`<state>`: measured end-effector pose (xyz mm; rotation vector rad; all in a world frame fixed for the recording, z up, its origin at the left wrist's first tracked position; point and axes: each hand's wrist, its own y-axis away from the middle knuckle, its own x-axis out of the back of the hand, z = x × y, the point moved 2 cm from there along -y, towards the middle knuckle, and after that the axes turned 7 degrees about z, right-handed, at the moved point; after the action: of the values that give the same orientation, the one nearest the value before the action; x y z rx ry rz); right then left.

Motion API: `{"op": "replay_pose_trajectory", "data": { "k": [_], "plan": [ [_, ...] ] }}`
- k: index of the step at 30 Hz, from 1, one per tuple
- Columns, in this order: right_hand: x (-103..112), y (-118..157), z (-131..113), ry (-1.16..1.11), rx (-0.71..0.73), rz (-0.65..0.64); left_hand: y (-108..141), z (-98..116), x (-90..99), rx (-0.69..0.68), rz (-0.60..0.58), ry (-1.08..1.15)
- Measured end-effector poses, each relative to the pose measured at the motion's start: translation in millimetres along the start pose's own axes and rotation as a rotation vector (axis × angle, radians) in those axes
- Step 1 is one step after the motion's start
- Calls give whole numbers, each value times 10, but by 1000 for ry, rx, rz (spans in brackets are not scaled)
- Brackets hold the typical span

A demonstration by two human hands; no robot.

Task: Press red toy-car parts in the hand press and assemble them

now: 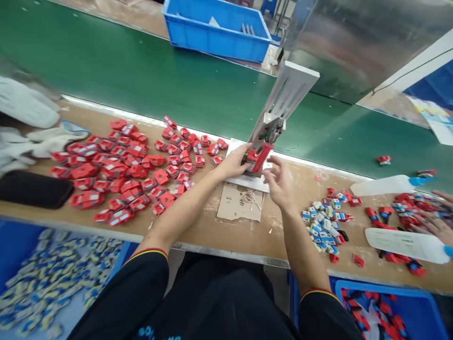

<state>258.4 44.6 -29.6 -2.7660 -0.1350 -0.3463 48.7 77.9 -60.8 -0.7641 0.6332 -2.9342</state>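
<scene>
A metal press stand [274, 113] with a toggle clamp and a red ribbed handle [263, 158] rises from a pale base plate [244, 180]. At its foot, my left hand [233, 164] has thumb and fingers around a small red plastic piece [251, 155], which is partly hidden by the fingers and clamp. My right hand [280, 183] is just right of the handle, fingers loosely bent and apart, with nothing visible in it. Below the plate lies a stained cardboard piece [233, 205] with rubber bands [250, 198] on it.
Red plastic parts [116, 165] are heaped left, beside a black case [35, 189] and gloves [53, 139]. White-blue parts [323, 226] and bottles [403, 243] lie right, near another person's hands [437, 226]. A green belt [141, 71] runs behind; blue bins [396, 295] stand below.
</scene>
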Motion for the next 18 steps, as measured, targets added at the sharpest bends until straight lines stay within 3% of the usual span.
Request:
{"op": "replay_pose_trajectory", "data": {
  "k": [3,5,7,9,11,18],
  "plan": [
    [414,118,-97,56,115,245,116,-113,659,39,140,-288],
    [572,144,-137,151,152,180,172,-270,1121,165,186,-530],
    [583,132,-146,250,165,-33,173,-445,1416,267,12,-717],
    [510,116,-117,311,178,-239,137,-576,1526,270,-201,-805],
    [439,121,-56,340,197,-352,97,-650,1527,239,-300,-854],
    [467,298,181,359,195,-397,101,-766,1443,69,-388,-835]
  ]
}}
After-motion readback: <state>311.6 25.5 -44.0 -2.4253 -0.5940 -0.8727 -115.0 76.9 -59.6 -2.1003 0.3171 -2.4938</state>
